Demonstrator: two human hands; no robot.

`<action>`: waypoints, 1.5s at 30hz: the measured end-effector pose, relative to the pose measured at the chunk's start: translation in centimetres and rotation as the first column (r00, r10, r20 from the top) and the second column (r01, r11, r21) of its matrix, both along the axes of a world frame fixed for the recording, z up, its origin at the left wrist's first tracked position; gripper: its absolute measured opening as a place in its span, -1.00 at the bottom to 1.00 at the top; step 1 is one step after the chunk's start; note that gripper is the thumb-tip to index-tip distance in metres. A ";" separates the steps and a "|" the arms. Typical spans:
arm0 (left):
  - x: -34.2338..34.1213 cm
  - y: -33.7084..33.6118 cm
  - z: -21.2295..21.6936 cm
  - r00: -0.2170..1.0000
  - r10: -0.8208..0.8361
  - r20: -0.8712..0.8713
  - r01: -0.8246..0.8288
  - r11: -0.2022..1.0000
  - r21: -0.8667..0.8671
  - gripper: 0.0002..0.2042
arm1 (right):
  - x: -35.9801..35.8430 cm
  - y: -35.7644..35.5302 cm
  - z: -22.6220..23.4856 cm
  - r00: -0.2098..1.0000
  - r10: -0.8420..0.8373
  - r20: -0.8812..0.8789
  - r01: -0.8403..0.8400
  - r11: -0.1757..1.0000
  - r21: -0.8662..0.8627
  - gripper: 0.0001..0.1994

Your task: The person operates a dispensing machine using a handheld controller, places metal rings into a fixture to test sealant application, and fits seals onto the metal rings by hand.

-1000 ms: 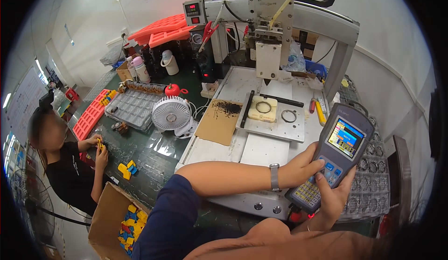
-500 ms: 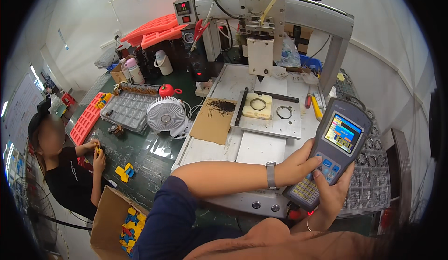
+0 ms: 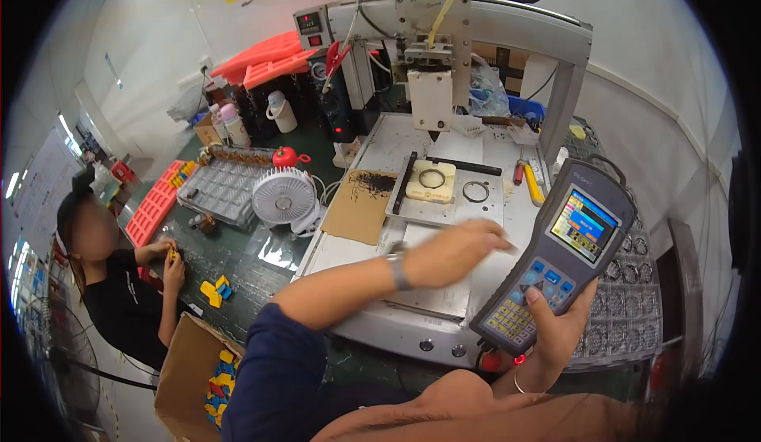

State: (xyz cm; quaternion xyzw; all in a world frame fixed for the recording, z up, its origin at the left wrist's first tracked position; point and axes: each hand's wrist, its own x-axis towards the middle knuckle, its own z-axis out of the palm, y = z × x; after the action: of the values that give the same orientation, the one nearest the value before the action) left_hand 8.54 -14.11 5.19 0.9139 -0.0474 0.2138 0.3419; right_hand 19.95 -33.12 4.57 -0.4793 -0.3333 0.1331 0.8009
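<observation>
Right hand (image 3: 561,325) grasps stiff, likely hefty controller (image 3: 547,258) by its lower right edge, sensible hold; blurred left hand (image 3: 450,253), grip unclear, near machine bed's (image 3: 384,145) front edge.

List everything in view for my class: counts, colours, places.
Handheld keypad controller: one, grey, lower right
Metal gantry machine: one, whitish, centre
Square pad: one, cream, on metal plate
Flat cardboard sheet: one, brown, left of pad
Round desk fan: one, white, left
Compartmented plastic trays: several, clear, left and right
Moulded trays: several, coral, back and left
Open cardboard box: one, brown, lower left
Plastic pieces: many, yellow, blue, red, inside box
Co-worker: one, black top, left
Left hand: one, bare, blurred, over machine
Right hand: one, bare, holding controller
</observation>
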 end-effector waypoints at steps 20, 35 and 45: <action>-2.9 6.6 -2.9 0.727 0.683 0.072 -0.599 0.579 0.553 -0.45 | -0.1 0.0 0.3 0.995 0.040 -0.088 -0.039 0.999 0.023 -0.28; -2.7 7.4 -2.4 0.680 0.733 -0.004 -0.596 0.556 0.580 -0.62 | -0.6 0.3 0.3 0.998 0.048 -0.046 -0.048 0.999 0.009 -0.28; -2.4 8.1 -1.6 0.631 0.775 -0.039 -0.565 0.493 0.661 -0.71 | -1.0 0.4 0.4 0.996 0.064 -0.055 -0.063 0.998 0.011 -0.29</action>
State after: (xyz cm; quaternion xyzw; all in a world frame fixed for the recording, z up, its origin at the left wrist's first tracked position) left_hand 6.16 -6.02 3.57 0.9358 0.3120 0.1477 -0.0715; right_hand 18.93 -32.73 4.96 -0.4607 -0.3268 0.1702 0.8075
